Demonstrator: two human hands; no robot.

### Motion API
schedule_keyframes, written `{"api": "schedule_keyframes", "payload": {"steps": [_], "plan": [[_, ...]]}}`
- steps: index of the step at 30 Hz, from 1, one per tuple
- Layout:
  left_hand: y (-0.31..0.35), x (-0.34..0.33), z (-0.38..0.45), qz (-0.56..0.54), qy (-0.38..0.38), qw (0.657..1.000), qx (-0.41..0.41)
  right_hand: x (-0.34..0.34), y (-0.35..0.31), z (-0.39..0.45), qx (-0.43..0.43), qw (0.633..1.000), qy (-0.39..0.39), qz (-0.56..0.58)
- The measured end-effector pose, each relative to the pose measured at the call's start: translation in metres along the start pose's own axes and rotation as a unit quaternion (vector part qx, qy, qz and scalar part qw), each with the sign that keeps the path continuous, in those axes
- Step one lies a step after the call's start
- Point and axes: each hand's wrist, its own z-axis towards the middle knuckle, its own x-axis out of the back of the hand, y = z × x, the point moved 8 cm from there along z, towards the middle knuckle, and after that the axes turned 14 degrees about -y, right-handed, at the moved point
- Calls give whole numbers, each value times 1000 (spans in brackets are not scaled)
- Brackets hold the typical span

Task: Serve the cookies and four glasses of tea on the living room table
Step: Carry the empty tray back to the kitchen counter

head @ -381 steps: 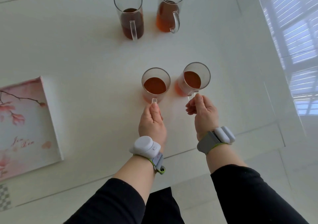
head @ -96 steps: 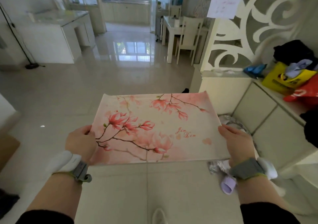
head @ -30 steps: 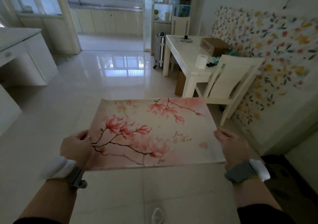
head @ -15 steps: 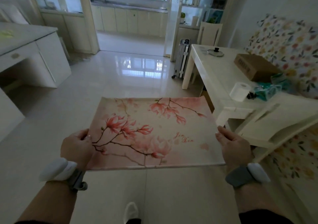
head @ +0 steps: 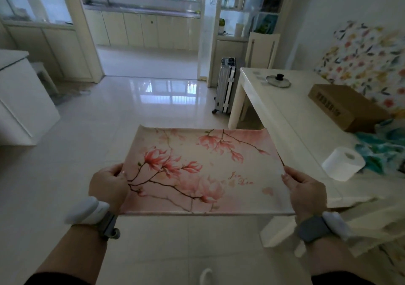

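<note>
I hold a flat rectangular tray [head: 203,170] printed with pink magnolia blossoms level in front of me, above the tiled floor. Nothing lies on it. My left hand [head: 108,185] grips its left edge, thumb on top. Its right edge is gripped the same way by my right hand [head: 304,191]. Both wrists carry strapped sensor bands. No tea glasses or cookies are in view.
A white dining table [head: 282,114] stands close on my right with a glass pot lid [head: 278,81], a cardboard box [head: 344,106] and a paper roll [head: 343,163]. A white chair [head: 324,221] sits under my right wrist. A silver suitcase [head: 225,85] and a kitchen doorway [head: 149,43] lie ahead; a white cabinet [head: 19,100] is left.
The glasses of tea were left on a table; both hands picked up the tray. Over the last second I have walked forward, and the dining table has come closer on my right.
</note>
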Motion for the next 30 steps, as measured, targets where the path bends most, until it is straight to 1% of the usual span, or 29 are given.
{"api": "schedule_keyframes", "payload": {"steps": [4, 7, 10, 11, 13, 15, 19, 20, 23, 26, 30], "plan": [[19, -33, 108, 9, 15, 1000, 12, -46, -7, 116, 12, 1000, 5, 24], [39, -44, 174, 19, 20, 999, 31, -80, -31, 198, 20, 1000, -7, 0], [56, -48, 245, 18, 35, 999, 27, -118, -63, 277, 42, 999, -21, -5], [58, -48, 265, 22, 39, 998, 37, -131, -74, 298, 40, 999, -27, -4], [53, -42, 318, 19, 61, 997, 53, -170, -91, 349, 33, 998, -52, -1], [52, -43, 344, 12, 58, 996, 59, -187, -101, 370, 27, 998, -52, 9], [41, -42, 448, -10, 77, 995, 57, -262, -123, 453, 8, 996, -81, 31], [40, -43, 476, -18, 74, 996, 51, -280, -130, 473, 10, 996, -81, 39], [43, -41, 568, -29, 51, 997, 51, -320, -155, 535, -9, 998, -40, 47], [61, -37, 655, -38, 48, 998, 35, -363, -190, 595, -9, 996, -69, 56], [83, -48, 763, -32, 32, 999, 25, -398, -220, 672, -25, 997, -37, 56]]}}
